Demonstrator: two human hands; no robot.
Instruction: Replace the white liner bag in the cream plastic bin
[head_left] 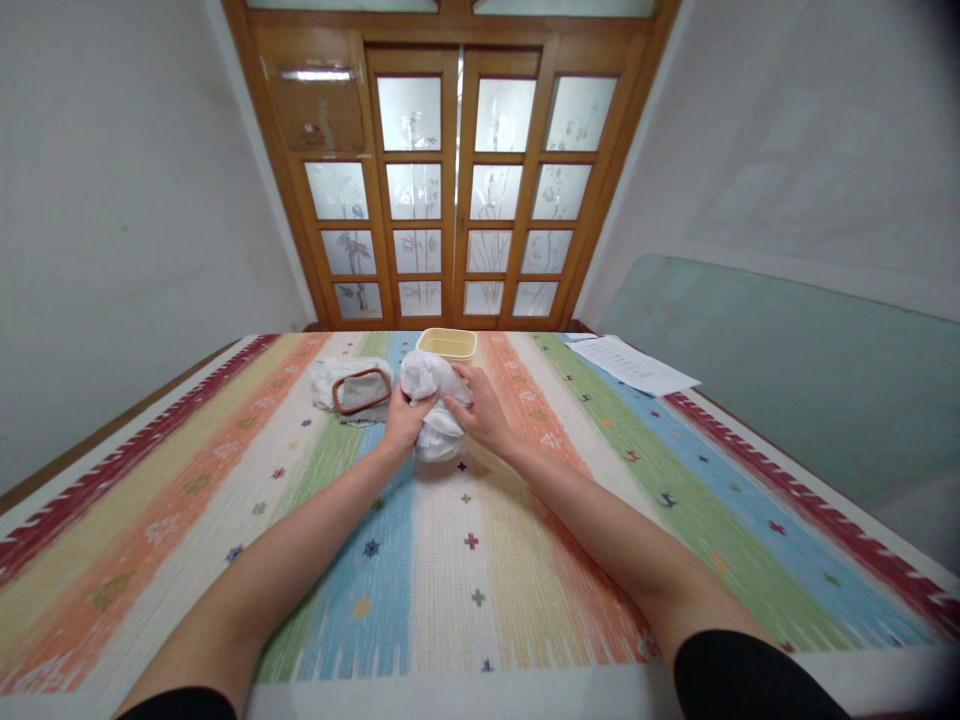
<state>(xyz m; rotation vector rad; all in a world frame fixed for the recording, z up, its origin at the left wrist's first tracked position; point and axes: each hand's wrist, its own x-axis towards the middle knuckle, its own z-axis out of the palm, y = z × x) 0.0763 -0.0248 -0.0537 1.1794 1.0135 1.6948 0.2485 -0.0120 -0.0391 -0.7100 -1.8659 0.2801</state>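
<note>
A bunched white cloth or plastic bag point(437, 430), its exact kind unclear, is held just above the striped tablecloth. My left hand point(405, 418) grips its left side with the fingers wrapped round it. On the opposite side my right hand point(484, 408) is closed on the same bundle, thumb across the front. Left of my left hand lies a grey cloth point(367, 388) with a brown rounded rectangular frame or handle point(335, 396). Behind that sits another crumpled white piece point(322, 380). Just beyond the bundle stands a pale yellow plastic container point(448, 343), partly covered by it.
The table wears a striped, patterned tablecloth point(442, 560). Printed white paper sheets point(634, 365) lie at its far right. Past the far edge are wooden doors with glass panes point(457, 190). A pale green panel point(780, 350) leans along the right wall.
</note>
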